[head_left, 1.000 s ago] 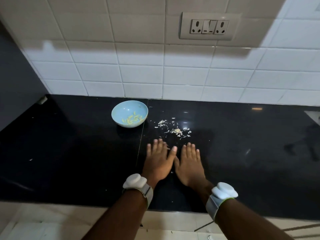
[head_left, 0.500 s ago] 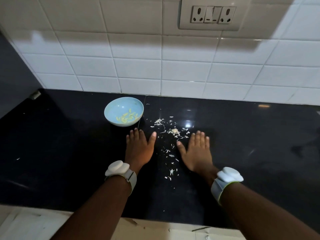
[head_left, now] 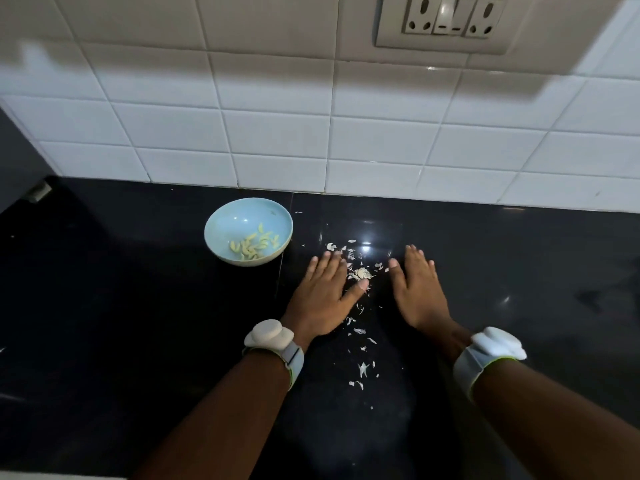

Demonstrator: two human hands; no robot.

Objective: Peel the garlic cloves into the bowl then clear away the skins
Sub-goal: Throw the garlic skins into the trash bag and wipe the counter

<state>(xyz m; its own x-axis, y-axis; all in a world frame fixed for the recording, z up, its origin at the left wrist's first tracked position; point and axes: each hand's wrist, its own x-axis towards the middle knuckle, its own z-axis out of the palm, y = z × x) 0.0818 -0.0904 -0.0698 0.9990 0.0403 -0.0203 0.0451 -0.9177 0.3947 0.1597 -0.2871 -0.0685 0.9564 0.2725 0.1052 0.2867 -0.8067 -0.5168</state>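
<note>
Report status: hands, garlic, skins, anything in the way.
Left hand and right hand flat on the counter, holding nothing. Peeled cloves in the blue bowl. Skins scattered between the hands. Nothing blocking.

- A second ago the left hand (head_left: 323, 299) and right hand (head_left: 417, 289) lay thumb to thumb; now they sit apart.
- A trail of garlic skins (head_left: 362, 368) shows on the desk (head_left: 138, 323) between the wrists.

The left hand (head_left: 323, 296) lies flat, palm down, fingers straight and together, thumb spread toward the right hand (head_left: 417, 289). That one lies flat too, a gap between them. Both forearms reach forward.
</note>
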